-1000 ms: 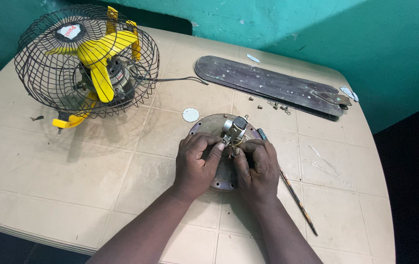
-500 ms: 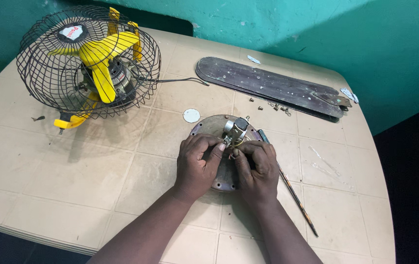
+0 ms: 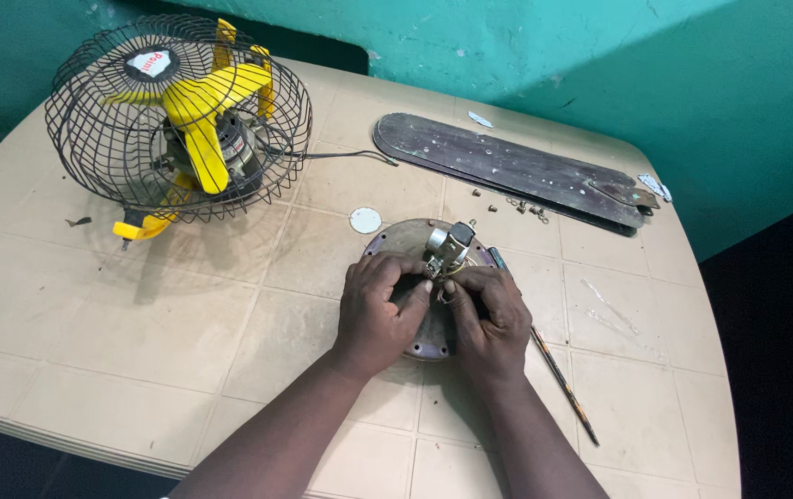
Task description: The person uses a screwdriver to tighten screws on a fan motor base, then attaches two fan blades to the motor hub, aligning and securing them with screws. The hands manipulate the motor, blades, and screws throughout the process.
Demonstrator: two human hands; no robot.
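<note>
Beige table (image 3: 138, 342) against teal wall (image 3: 600, 55); left hand (image 3: 378, 310) and right hand (image 3: 489, 319) pinching metal fitting (image 3: 449, 249) on round plate (image 3: 406, 240) mid-table.

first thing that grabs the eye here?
The caged yellow-bladed fan lying at the table's far left stands out first. Next, both hands, left hand and right hand, pinch at a metal fitting atop a round motor plate mid-table. A long dark fan blade lies along the far edge.
</note>
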